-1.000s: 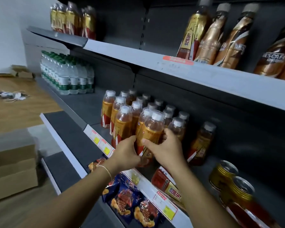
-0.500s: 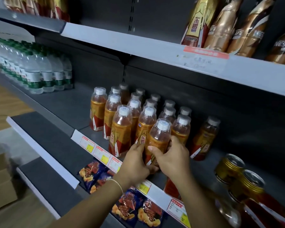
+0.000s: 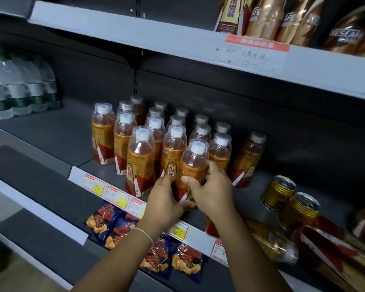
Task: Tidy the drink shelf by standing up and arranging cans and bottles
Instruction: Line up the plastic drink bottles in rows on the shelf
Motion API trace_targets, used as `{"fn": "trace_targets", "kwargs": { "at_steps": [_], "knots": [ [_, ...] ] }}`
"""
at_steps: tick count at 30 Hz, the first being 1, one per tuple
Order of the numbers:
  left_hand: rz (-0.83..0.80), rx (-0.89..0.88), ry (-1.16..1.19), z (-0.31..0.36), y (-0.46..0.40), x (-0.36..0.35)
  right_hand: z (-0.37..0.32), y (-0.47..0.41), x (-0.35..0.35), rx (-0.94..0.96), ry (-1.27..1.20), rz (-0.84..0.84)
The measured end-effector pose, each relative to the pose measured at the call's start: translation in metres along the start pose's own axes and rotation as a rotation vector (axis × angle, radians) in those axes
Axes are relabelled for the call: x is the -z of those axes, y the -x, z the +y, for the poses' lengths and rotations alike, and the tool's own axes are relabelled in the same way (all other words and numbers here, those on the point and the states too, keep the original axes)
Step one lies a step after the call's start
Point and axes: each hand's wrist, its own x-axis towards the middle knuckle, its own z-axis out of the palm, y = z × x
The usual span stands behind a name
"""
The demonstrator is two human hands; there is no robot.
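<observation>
Item 1, orange drink bottle [image 3: 193, 165]: upright at near edge of middle shelf [image 3: 51, 131], front-right corner of the bottle block. Right hand [image 3: 212, 191] wraps it from the right, thumb on the label, fingers [image 3: 214, 167] curled round the far side. Left hand [image 3: 165, 202] steadies it low down from the left, index finger lying up against the neighbouring bottle, thumb under the base area. Both hands grasping, prob. to seat it square and flush w/ its row.

Item 2, bottle block [image 3: 156, 140]: approx. four rows running near to far, white caps, orange/red labels w/ eagle motif and Chinese characters 东鹏. All upright, packed close so rows stay straight. One stray bottle [image 3: 248, 159] stands apart to the right, not in line; likely needs shifting.

Item 3, gold-top cans [image 3: 291, 199]: two, right of the block, tilted or lying, can't tell which. Further red/gold containers [image 3: 325, 245] lie on their sides near right; task not finished there.

Item 4, water bottles [image 3: 19, 89]: far left, same shelf, green labels, text unreadable.

Item 5, upper shelf [image 3: 177, 39]: gold bottles incl. NESCAFE [image 3: 343, 28]. Red-topped price tag [image 3: 255, 53], handwritten, "¥ 12" legible, rest not.

Item 6, lower shelf: snack packs [image 3: 105, 224], blue/orange, print illegible. Price labels [image 3: 116, 196] red/yellow along the middle shelf's front rail, too small to read.
</observation>
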Motion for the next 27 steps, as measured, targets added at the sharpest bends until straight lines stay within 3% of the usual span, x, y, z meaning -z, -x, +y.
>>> {"fn": "trace_targets", "kwargs": {
  "at_steps": [8,13,16,18,27],
  "knots": [
    [-0.012,0.046,-0.066,0.009,0.006,-0.001,0.001,0.002,0.000,-0.019,-0.059,0.016],
    [-0.191,0.018,-0.532,0.051,0.005,0.028,0.002,-0.001,0.011,-0.027,-0.049,-0.099],
    [-0.099,-0.082,-0.690,0.090,0.008,0.043,0.013,0.005,0.034,-0.026,-0.072,-0.079],
    [-0.031,-0.169,-0.670,0.119,0.012,0.043,0.025,0.012,0.060,0.005,-0.074,-0.021],
    [-0.199,-0.279,-0.529,0.221,0.027,-0.040,0.096,0.054,0.224,0.013,-0.011,0.201]
  ]
}}
